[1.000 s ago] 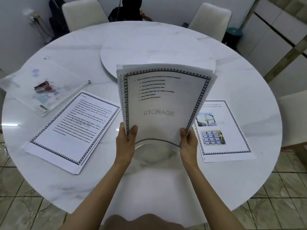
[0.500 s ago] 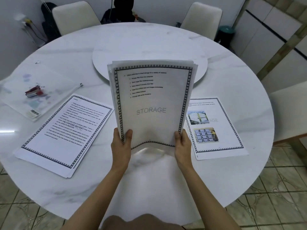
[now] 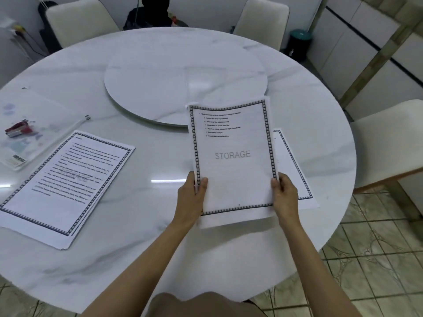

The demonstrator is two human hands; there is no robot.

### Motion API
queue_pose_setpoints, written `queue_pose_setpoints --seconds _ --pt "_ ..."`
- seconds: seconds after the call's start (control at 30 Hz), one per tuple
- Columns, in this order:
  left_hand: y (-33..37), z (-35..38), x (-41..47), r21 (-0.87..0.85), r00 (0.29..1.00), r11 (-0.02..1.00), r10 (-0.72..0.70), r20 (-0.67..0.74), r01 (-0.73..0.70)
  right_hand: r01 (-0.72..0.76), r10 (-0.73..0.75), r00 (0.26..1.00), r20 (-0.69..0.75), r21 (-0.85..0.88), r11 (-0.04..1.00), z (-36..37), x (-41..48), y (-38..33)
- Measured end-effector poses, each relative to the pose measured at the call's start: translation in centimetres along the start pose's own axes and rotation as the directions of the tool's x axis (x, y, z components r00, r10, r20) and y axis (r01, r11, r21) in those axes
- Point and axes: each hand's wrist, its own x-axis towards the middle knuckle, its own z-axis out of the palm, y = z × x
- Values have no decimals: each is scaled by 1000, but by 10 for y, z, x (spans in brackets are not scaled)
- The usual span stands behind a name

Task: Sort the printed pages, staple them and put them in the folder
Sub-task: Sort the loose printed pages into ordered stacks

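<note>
Two hands are holding a bunch of pages over the white table. The left hand is pinching the left edge. The right hand is pinching the right edge. Another pile is lying at the left.

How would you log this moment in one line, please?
left hand: grips STORAGE pages | right hand: grips same pages | pages: over right pile | stapler: on folder

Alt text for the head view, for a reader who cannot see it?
The left hand and right hand grip a stack of bordered pages marked STORAGE over a round white table. One page lies partly hidden behind it; a second pile, a clear folder and a red stapler lie at left.
</note>
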Motion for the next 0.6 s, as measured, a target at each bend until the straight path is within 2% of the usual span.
queue_pose_setpoints --seconds 0.2,0.43,0.6 --pt "11 47 17 -15 996 998 -60 62 61 -39 40 999 21 -35 999 -43 40 3" --pt "3 93 38 109 986 982 -159 59 152 -107 107 994 -11 -75 991 -65 71 22" --pt "-1 111 49 218 971 954 -227 79 206 -153 154 988 -14 -222 963 -65 80 43"
